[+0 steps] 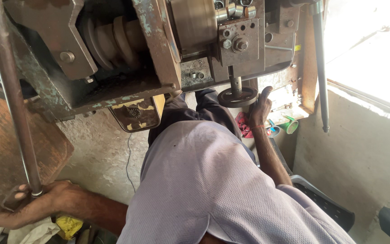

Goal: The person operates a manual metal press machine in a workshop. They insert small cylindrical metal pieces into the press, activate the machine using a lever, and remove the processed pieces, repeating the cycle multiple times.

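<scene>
1. Long steel lever rod (12,97): I see it run from the top left corner down to the lower left, close along the rusty machine frame (55,86). Little room between rod and frame.
2. My left hand (28,205): fingers wrapped shut round the rod's lower end, at the bottom left edge of view. A brown rusted plate (5,149) lies behind it; pale cloth (32,232) and a yellow scrap (68,224) sit just beneath the wrist.
3. My right hand (260,110): raised under the press head, thumb up, fingers curled against the machine bed beside the round dark die disc (237,96). I cannot tell whether it grips anything. A red thread circles the wrist.
4. Disc and its short shaft hang from a bolted steel block (239,41); the gap between disc and hand is narrow.
5. Red cloth (243,124) and a green plastic piece (290,125) lie just beside the right hand, on a ledge of the surface.
6. Thin dark rod (320,68): hangs upright to the right of the machine, free end apart from the hand.
7. Pulley wheels (113,40), upper left, inside the frame.
8. Room: grey concrete floor (100,153) with a thin cable, open between my arms; plastered wall (357,153) closes the right side; bright window above it.
</scene>
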